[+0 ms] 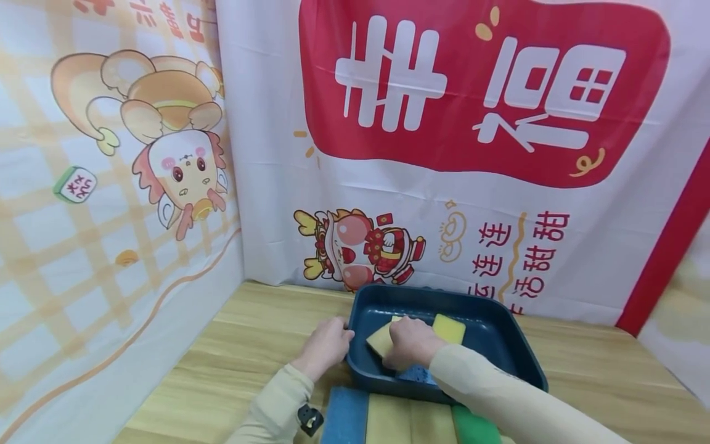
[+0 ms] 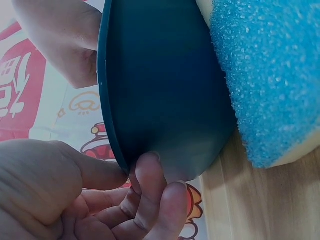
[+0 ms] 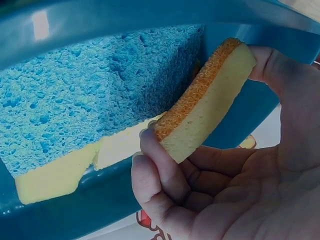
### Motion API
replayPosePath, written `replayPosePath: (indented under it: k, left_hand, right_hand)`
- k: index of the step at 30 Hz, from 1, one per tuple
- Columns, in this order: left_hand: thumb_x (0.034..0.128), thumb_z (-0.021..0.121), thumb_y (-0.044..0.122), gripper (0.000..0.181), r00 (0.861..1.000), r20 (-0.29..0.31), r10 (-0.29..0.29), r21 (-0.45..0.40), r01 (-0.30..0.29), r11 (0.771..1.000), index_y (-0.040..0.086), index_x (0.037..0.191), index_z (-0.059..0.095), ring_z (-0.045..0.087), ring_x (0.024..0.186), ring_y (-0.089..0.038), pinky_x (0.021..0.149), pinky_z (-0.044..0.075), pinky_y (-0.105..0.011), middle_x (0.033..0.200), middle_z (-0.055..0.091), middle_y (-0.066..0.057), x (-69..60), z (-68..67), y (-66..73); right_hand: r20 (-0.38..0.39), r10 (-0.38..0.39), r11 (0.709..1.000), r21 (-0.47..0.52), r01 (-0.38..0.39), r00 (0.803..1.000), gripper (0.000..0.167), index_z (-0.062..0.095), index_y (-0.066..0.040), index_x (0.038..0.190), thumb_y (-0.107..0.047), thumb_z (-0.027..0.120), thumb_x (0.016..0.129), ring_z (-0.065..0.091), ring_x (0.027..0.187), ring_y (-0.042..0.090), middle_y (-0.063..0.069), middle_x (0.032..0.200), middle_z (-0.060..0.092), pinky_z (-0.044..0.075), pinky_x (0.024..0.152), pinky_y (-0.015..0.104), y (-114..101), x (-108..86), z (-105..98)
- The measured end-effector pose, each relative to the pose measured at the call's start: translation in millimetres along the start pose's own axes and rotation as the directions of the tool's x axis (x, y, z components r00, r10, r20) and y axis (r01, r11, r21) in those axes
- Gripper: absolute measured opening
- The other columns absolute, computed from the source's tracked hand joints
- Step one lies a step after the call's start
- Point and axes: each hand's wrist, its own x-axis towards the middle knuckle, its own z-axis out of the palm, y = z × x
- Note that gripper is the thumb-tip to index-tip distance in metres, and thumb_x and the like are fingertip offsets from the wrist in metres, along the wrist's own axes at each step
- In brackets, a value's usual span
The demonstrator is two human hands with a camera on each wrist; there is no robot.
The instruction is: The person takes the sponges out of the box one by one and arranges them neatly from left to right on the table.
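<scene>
A dark blue rectangular basin stands on the wooden table. My left hand pinches its left rim between thumb and fingers, seen close in the left wrist view. Over the basin's left part, my right hand grips a sponge by its ends; one layer is orange and coarse, the other cream. Beneath that hand, a blue porous sponge with a pale yellow layer lies in the basin. A yellow sponge rests behind it, partly hidden by the right hand.
In front of the basin lies a row of sponges: a blue one, pale yellow ones and a green one. A printed cloth hangs right behind the basin, and another patterned cloth hangs at the left.
</scene>
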Motion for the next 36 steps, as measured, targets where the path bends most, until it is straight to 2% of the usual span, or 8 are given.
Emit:
replayPosePath:
  k: [8, 16, 23, 31, 36]
  left_hand:
    - [0.1032, 0.053, 0.016, 0.032, 1.0, 0.008, -0.02, -0.004, 0.02, 1.0, -0.005, 0.127, 0.058, 0.057, 0.056, -0.019, 0.051, 0.046, -0.032, 0.074, 0.059, -0.006, -1.0, -1.7, -1.4]
    - [0.1033, 0.052, 0.015, 0.029, 1.0, 0.008, -0.018, -0.005, 0.019, 1.0, -0.004, 0.124, 0.059, 0.058, 0.055, -0.019, 0.051, 0.047, -0.033, 0.072, 0.059, -0.005, -1.2, -4.2, -0.5]
    - [0.1028, 0.052, 0.014, 0.025, 1.0, -0.018, 0.009, 0.02, -0.009, 1.0, -0.004, 0.117, 0.064, 0.056, 0.053, -0.018, 0.049, 0.044, -0.033, 0.067, 0.058, -0.005, -1.3, -1.9, 1.8]
    - [0.1024, 0.053, 0.014, 0.025, 0.999, -0.036, 0.015, 0.055, -0.013, 0.998, -0.004, 0.116, 0.064, 0.055, 0.054, -0.018, 0.051, 0.045, -0.033, 0.068, 0.057, -0.004, -0.6, 1.2, 0.2]
    - [0.102, 0.054, 0.014, 0.024, 0.999, -0.049, 0.024, 0.065, -0.02, 0.998, -0.003, 0.116, 0.064, 0.055, 0.054, -0.017, 0.05, 0.044, -0.032, 0.068, 0.056, -0.004, -0.4, 1.6, -1.6]
  right_hand:
    - [-0.004, 0.014, 0.999, 0.034, -0.014, 1.0, 0.028, 0.067, -0.01, 0.088, -0.033, 0.081, 0.08, 0.054, 0.064, 0.022, 0.002, 0.071, 0.057, 0.048, 0.062, 0.035, 1.9, 4.4, 0.9]
    - [0.013, 0.028, 0.995, 0.09, -0.029, 1.0, 0.031, 0.067, -0.009, 0.094, -0.033, 0.081, 0.08, 0.057, 0.064, 0.021, 0.002, 0.073, 0.059, 0.05, 0.063, 0.032, 3.4, 3.5, -8.9]
    - [-0.024, 0.042, 0.997, 0.064, -0.04, 0.999, 0.034, 0.064, -0.007, 0.09, -0.036, 0.08, 0.079, 0.055, 0.062, 0.022, 0.004, 0.07, 0.058, 0.045, 0.059, 0.033, 4.0, 6.3, -15.1]
    - [-0.056, 0.061, 0.996, 0.071, -0.057, 0.997, 0.033, 0.064, -0.009, 0.089, -0.036, 0.08, 0.079, 0.056, 0.059, 0.02, 0.003, 0.068, 0.058, 0.045, 0.057, 0.029, 5.2, 3.5, -17.2]
    - [-0.08, 0.059, 0.997, 0.056, -0.054, 0.995, 0.032, 0.065, -0.01, 0.081, -0.037, 0.081, 0.078, 0.055, 0.054, 0.018, 0.002, 0.063, 0.058, 0.044, 0.053, 0.028, 5.7, 2.9, -16.8]
